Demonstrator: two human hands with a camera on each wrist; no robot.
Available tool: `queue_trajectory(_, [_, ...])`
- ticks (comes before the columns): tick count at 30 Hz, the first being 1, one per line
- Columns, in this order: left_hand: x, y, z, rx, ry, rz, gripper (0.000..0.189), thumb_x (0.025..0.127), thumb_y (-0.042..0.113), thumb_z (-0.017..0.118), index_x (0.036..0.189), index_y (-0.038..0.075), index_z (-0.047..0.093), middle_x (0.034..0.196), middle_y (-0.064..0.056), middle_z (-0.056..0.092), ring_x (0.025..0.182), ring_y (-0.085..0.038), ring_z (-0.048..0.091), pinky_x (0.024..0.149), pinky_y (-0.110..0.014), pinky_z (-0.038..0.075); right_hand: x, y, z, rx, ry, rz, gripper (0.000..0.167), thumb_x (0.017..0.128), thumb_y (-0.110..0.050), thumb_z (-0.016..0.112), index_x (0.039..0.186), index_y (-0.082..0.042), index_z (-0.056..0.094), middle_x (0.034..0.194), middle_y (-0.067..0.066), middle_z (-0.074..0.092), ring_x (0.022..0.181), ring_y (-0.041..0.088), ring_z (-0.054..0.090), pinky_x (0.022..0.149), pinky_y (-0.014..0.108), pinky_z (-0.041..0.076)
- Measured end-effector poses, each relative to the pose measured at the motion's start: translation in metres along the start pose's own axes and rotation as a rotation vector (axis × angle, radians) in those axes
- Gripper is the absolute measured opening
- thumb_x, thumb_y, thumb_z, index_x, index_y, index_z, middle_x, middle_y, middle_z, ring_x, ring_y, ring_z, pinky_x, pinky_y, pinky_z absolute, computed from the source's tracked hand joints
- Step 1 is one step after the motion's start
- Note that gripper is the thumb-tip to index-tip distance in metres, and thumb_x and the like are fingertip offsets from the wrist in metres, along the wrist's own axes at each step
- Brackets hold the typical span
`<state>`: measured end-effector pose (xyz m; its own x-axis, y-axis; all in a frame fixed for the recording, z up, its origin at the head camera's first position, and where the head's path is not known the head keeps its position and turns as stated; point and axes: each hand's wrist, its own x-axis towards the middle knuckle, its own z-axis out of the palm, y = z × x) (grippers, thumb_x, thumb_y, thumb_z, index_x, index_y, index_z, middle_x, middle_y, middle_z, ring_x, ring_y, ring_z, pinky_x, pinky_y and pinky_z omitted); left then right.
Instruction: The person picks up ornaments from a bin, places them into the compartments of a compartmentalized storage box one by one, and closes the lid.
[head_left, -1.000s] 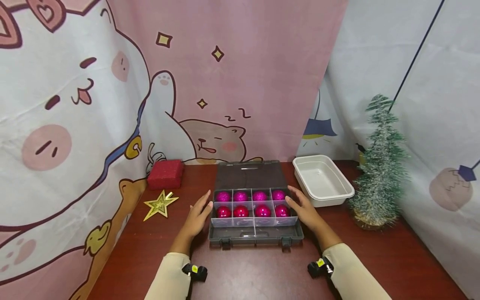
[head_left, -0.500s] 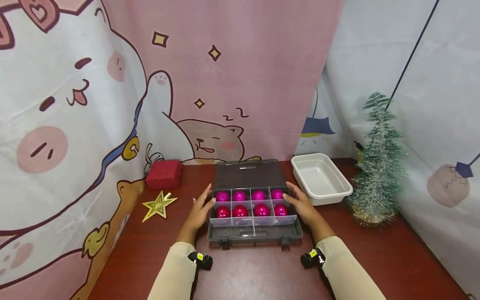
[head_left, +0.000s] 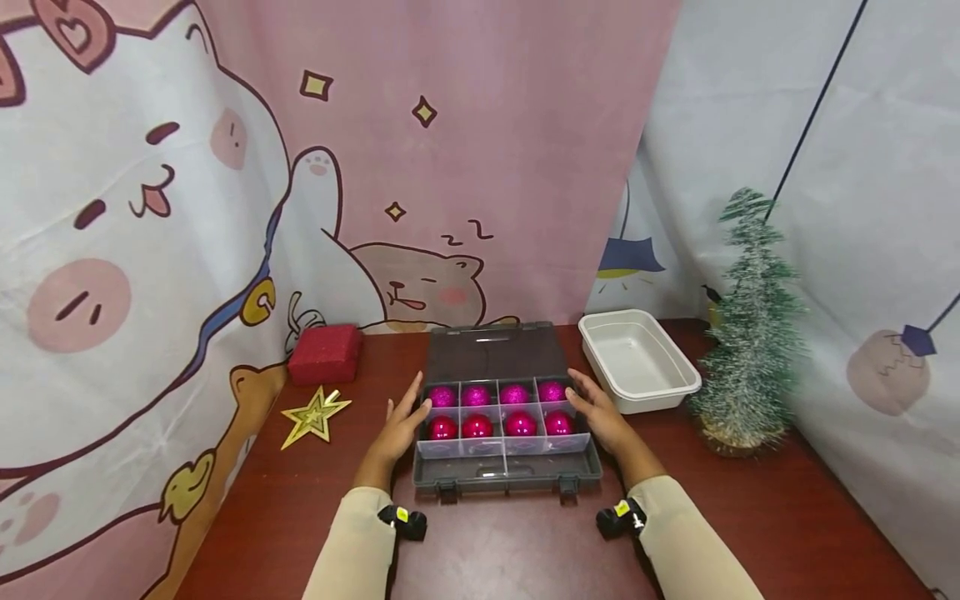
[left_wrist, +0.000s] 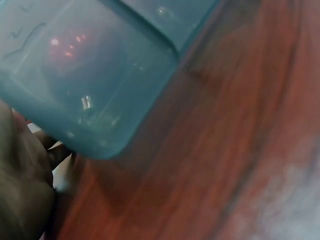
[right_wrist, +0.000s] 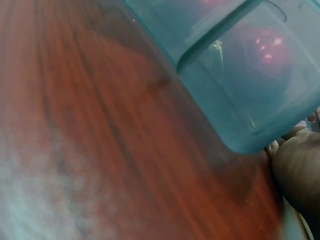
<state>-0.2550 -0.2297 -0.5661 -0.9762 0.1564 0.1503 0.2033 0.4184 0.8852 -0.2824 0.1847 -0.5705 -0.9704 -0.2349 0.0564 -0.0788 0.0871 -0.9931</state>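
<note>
A grey plastic compartment box point(head_left: 504, 472) lies with its lid point(head_left: 495, 353) folded back on the table. Two rows of Christmas baubles fill its divided part: glittery magenta ones point(head_left: 514, 393) behind and shiny red-pink ones point(head_left: 521, 423) in front. My left hand point(head_left: 394, 432) rests along the box's left side, fingers extended and thumb at the rim. At the right side my right hand point(head_left: 604, 418) lies likewise, its thumb near the corner baubles. Both wrist views show the box's see-through wall point(left_wrist: 95, 100) close up, with each hand partly cut off at the frame edge.
A gold star point(head_left: 315, 416) and a red block point(head_left: 325, 354) lie at the left. A white tub point(head_left: 643, 358) stands back right, beside a small frosted Christmas tree point(head_left: 748, 350). Printed cloth point(head_left: 517, 167) hangs close behind the table point(head_left: 480, 550).
The left hand has shifted slightly inward and its thumb is nearer the box rim. The right forearm has moved a little left. The baubles keep their places; the camera view has shifted slightly.
</note>
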Motion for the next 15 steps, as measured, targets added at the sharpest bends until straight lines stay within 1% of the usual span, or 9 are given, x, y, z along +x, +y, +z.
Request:
queue_trajectory(3, [0.0014, 0.0022, 0.0001, 0.013, -0.01, -0.01, 0.07, 0.115, 0.03, 0.05, 0.176, 0.011, 0.021, 0.177, -0.022, 0.033, 0.169, -0.044, 0.024, 0.131, -0.07, -0.02, 0.0003, -0.001, -0.0004, -0.001, 0.005, 0.004, 0.064, 0.116, -0.016, 0.049, 0.17, 0.005, 0.022, 0.18, 0.031, 0.015, 0.169, 0.049, 0.008, 0.137, 0.066, 0.005])
queue_trajectory(9, [0.0025, 0.0032, -0.0011, 0.018, -0.018, -0.034, 0.073, 0.114, 0.03, 0.051, 0.175, 0.008, 0.019, 0.178, -0.021, 0.03, 0.169, -0.044, 0.022, 0.13, -0.069, -0.021, 0.003, -0.0015, 0.0003, -0.005, 0.001, 0.044, 0.065, 0.117, -0.021, 0.048, 0.171, 0.002, 0.021, 0.179, 0.031, 0.018, 0.168, 0.047, 0.013, 0.138, 0.065, 0.007])
queue_trajectory(15, [0.0033, 0.0017, 0.001, 0.017, -0.018, -0.055, 0.074, 0.113, 0.03, 0.052, 0.175, 0.008, 0.02, 0.178, -0.02, 0.03, 0.169, -0.045, 0.022, 0.13, -0.07, -0.022, 0.0018, -0.0006, 0.0, -0.003, 0.005, 0.048, 0.065, 0.117, -0.02, 0.05, 0.171, 0.001, 0.022, 0.18, 0.03, 0.016, 0.169, 0.047, 0.009, 0.138, 0.065, 0.006])
